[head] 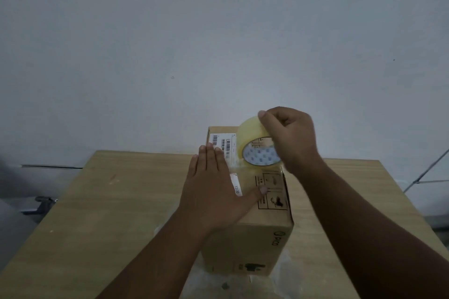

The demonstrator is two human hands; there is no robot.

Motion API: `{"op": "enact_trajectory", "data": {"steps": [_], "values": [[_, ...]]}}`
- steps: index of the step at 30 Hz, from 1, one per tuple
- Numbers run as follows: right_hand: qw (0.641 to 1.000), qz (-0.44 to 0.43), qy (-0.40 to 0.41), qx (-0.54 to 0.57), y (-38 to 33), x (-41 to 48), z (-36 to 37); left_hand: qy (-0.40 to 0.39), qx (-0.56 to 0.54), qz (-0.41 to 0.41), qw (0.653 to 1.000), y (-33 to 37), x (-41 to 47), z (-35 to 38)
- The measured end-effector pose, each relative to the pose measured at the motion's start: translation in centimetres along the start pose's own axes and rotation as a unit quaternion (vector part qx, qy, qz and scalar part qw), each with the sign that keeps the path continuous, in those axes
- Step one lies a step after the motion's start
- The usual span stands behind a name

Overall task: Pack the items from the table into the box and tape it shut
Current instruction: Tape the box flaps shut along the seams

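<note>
Tape roll [249, 134] in right hand [290, 139], left hand [213, 192] flat on box [262, 233]

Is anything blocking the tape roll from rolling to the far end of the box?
Nothing visible does. The right hand holds the tape roll on the box top; the left hand presses flat on the near side, behind it.

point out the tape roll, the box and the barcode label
tape roll [250, 134], head view, on its clear outer band
box [255, 238], head view, on its near side face
barcode label [222, 140], head view, on the white sticker's middle
</note>
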State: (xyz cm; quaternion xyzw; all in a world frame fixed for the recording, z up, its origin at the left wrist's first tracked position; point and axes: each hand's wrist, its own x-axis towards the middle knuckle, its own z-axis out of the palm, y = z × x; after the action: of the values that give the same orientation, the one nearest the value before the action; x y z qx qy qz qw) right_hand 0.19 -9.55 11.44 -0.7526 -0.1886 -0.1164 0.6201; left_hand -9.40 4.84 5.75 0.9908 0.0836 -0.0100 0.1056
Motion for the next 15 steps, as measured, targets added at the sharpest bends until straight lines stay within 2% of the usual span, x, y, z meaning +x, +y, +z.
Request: {"op": "enact_trajectory", "data": {"steps": [5, 15], "values": [[0.996, -0.011, -0.009, -0.086, 0.7, 0.2, -4.0, 0.000, 0.008, -0.001, 1.000, 0.7, 0.0, -0.2], [0.983, -0.015, -0.035, -0.178, 0.2, 0.0, -5.5, 0.007, 0.040, 0.001, 0.999, 1.0, 0.2, -0.3]]}}
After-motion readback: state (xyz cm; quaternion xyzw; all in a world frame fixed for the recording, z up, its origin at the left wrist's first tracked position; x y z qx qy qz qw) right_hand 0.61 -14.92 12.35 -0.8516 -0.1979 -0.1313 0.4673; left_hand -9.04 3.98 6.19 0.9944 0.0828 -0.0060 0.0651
